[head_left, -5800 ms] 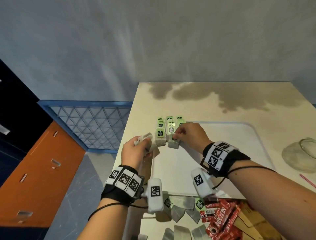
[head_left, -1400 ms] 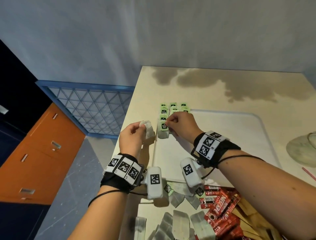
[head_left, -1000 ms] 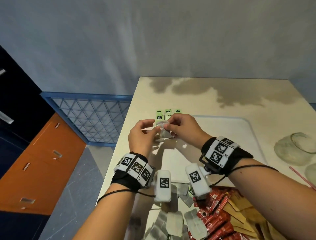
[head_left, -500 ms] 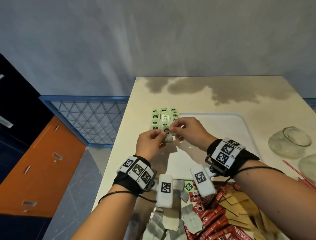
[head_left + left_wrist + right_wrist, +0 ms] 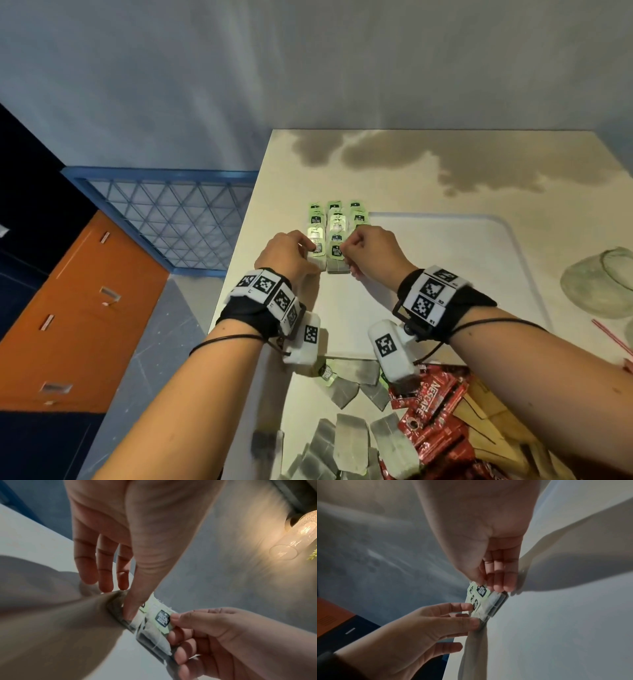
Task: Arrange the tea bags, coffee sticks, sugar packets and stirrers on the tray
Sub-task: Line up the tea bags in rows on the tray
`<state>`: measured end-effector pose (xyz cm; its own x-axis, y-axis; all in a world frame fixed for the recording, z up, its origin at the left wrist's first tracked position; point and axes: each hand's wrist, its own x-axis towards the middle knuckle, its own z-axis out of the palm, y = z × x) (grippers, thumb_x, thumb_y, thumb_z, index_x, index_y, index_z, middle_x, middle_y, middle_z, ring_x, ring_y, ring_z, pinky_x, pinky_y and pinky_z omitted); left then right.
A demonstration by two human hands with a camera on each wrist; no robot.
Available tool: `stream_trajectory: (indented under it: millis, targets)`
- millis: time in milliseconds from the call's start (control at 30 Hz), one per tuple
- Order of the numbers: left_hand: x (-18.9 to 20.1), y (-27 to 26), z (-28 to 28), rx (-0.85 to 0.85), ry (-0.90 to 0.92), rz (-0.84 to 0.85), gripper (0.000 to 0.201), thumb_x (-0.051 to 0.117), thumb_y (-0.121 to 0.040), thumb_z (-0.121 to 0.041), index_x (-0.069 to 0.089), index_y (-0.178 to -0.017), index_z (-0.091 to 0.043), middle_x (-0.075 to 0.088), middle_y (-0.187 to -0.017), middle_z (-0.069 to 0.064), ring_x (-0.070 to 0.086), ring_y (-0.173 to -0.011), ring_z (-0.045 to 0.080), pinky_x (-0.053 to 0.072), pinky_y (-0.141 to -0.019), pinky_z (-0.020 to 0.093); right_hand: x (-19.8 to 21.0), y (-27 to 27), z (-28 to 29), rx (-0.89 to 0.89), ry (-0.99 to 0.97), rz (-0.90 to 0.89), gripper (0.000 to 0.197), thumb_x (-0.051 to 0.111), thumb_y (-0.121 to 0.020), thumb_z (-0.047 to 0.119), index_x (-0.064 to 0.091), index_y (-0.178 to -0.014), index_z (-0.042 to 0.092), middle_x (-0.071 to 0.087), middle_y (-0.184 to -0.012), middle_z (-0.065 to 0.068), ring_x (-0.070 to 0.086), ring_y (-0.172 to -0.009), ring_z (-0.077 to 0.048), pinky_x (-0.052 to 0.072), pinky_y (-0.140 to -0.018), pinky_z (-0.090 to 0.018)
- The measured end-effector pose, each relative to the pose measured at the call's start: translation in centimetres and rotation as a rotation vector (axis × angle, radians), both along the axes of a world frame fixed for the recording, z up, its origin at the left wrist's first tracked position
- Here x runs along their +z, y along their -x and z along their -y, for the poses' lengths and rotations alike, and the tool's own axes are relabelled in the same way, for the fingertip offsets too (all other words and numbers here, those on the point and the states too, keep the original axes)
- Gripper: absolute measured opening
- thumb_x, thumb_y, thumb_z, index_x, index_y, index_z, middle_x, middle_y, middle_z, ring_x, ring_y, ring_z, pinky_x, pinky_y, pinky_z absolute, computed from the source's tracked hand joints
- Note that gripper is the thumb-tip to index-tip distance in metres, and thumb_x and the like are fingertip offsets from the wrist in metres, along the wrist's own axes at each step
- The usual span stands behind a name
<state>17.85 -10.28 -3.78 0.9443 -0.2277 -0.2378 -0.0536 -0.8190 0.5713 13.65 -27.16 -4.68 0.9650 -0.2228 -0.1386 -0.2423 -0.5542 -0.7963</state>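
Head view shows both hands at the far left corner of the white tray [image 5: 445, 260], where tea bags with green tags [image 5: 337, 219] lie in three overlapping rows. Right hand [image 5: 368, 251] pinches the green tag of the nearest middle-row tea bag [image 5: 337, 262] between thumb and forefinger, while the left hand [image 5: 287, 257] presses a fingertip and thumb on the neighbouring left-row tea bag [image 5: 317, 255]. Loose tea bags [image 5: 349, 442], red coffee sticks [image 5: 431, 421] and brown sugar packets [image 5: 493, 421] lie heaped near the tray's close edge.

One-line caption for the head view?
Both hands, left hand and right hand, set tea bags in rows at the tray corner.
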Motion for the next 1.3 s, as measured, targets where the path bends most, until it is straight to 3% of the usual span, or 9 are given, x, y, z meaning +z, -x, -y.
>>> stream_trajectory:
  millis: [367, 533, 633, 733, 867, 967, 1067, 1200, 1300]
  targets:
    - [0.5, 0.6, -0.6, -0.034, -0.027, 0.002, 0.037, 0.079, -0.071, -0.012, 0.064, -0.101, -0.028, 0.066, -0.097, -0.007, 0.062, -0.092, 0.016, 0.053, -0.084, 0.033, 0.3, 0.2, 0.0, -0.029, 0.039, 0.021, 0.015, 0.066, -0.089, 0.025, 0.059, -0.095, 0.012, 0.070, -0.070, -0.008, 0.068, -0.060, -0.024, 0.057, -0.070, -0.038]
    - [1.9, 5.1, -2.5, -0.105, -0.009, 0.030, 0.031, 0.080, -0.075, -0.029, 0.060, -0.098, -0.033, 0.063, -0.098, -0.011, 0.059, -0.091, 0.012, 0.047, -0.077, 0.029, 2.0, 5.4, 0.1, 0.137, -0.082, -0.048, 0.015, 0.071, -0.087, 0.017, 0.063, -0.098, 0.010, 0.068, -0.079, -0.009, 0.069, -0.069, -0.031, 0.058, -0.068, -0.038]
    - [2.7, 8.8, -3.7, -0.166, -0.034, 0.005, 0.031, 0.081, -0.075, -0.031, 0.063, -0.100, -0.031, 0.064, -0.093, -0.011, 0.061, -0.086, 0.011, 0.051, -0.080, 0.033, 2.1, 9.5, -0.2, 0.326, -0.066, -0.122, 0.013, 0.075, -0.085, 0.020, 0.069, -0.096, 0.016, 0.071, -0.082, -0.006, 0.070, -0.070, -0.021, 0.058, -0.069, -0.036]
    - [3.2, 12.6, -5.2, -0.197, -0.053, -0.023, 0.026, 0.081, -0.074, -0.029, 0.067, -0.095, -0.029, 0.067, -0.087, -0.013, 0.061, -0.078, 0.007, 0.054, -0.080, 0.035, 1.7, 12.5, -0.5, 0.420, 0.003, -0.115, 0.013, 0.075, -0.084, 0.023, 0.071, -0.096, 0.023, 0.069, -0.085, 0.002, 0.065, -0.071, -0.008, 0.049, -0.065, -0.018]
    - [3.5, 17.3, -7.5, -0.325, -0.174, -0.168, 0.022, 0.082, -0.072, -0.028, 0.064, -0.084, -0.033, 0.067, -0.084, -0.014, 0.061, -0.077, 0.004, 0.053, -0.077, 0.028, 1.7, 15.3, -0.9, 0.478, 0.033, -0.110, 0.014, 0.075, -0.084, 0.028, 0.072, -0.097, 0.025, 0.068, -0.087, 0.004, 0.062, -0.074, -0.006, 0.044, -0.066, -0.018]
    - [2.9, 19.8, -8.5, -0.400, -0.227, -0.280, 0.051, 0.088, -0.064, -0.042, 0.062, -0.106, -0.032, 0.066, -0.101, -0.011, 0.060, -0.084, 0.004, 0.047, -0.076, 0.021, 2.1, 16.6, -1.4, 0.501, -0.024, -0.122, 0.020, 0.078, -0.082, 0.030, 0.072, -0.099, 0.021, 0.070, -0.087, 0.002, 0.063, -0.064, -0.001, 0.048, -0.062, -0.017]
    - [1.8, 21.2, -8.2, -0.409, -0.115, -0.261, 0.083, 0.091, -0.063, -0.028, 0.049, -0.135, -0.031, 0.059, -0.119, -0.008, 0.056, -0.089, 0.004, 0.043, -0.075, 0.014, 2.4, 17.4, -2.0, 0.541, -0.043, -0.135, 0.027, 0.080, -0.080, 0.032, 0.072, -0.101, 0.018, 0.073, -0.090, 0.000, 0.062, -0.059, 0.004, 0.050, -0.059, -0.016]
    - [1.1, 21.2, -6.7, -0.492, -0.076, -0.211, 0.080, 0.086, -0.068, -0.015, 0.050, -0.137, -0.030, 0.052, -0.124, -0.007, 0.051, -0.102, 0.007, 0.039, -0.083, 0.014, 2.8, 18.1, -2.2, 0.543, 0.017, -0.116, 0.027, 0.078, -0.082, 0.033, 0.071, -0.103, 0.018, 0.071, -0.091, 0.002, 0.061, -0.062, 0.005, 0.049, -0.063, -0.018]
    - [0.9, 20.7, -5.5, -0.533, -0.175, -0.197, 0.066, 0.085, -0.068, -0.018, 0.056, -0.126, -0.026, 0.056, -0.113, -0.005, 0.055, -0.095, 0.012, 0.042, -0.078, 0.019, 3.0, 18.6, -1.7, 0.519, 0.048, -0.110, 0.022, 0.076, -0.083, 0.030, 0.071, -0.101, 0.019, 0.069, -0.085, 0.005, 0.060, -0.063, 0.002, 0.047, -0.064, -0.020]
